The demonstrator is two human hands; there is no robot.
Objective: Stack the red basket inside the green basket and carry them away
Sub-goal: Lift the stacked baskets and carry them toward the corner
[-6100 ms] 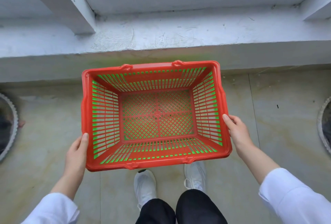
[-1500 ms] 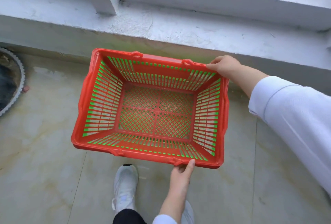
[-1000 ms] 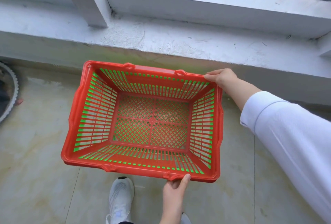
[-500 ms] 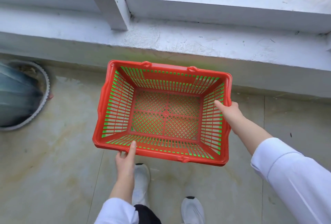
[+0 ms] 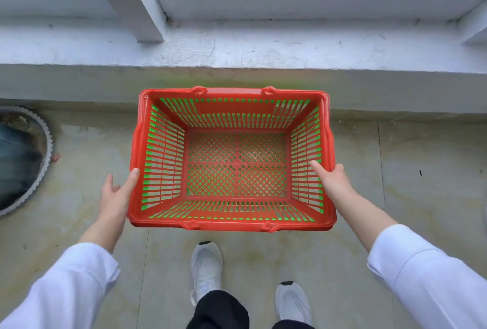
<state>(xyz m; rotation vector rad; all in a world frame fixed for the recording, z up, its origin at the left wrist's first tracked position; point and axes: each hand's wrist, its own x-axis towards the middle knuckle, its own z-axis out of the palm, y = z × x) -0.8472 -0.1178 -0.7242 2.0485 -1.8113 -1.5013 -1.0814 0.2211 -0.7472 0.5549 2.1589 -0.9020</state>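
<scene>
On red basket (image 5: 232, 107) sides, left hand (image 5: 116, 197) presses, right hand (image 5: 333, 181) grips.

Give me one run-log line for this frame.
stack: red slotted plastic basket nested in green plastic basket | left hand: thumb on left rim, fingers straight | right hand: grips right rim
</scene>
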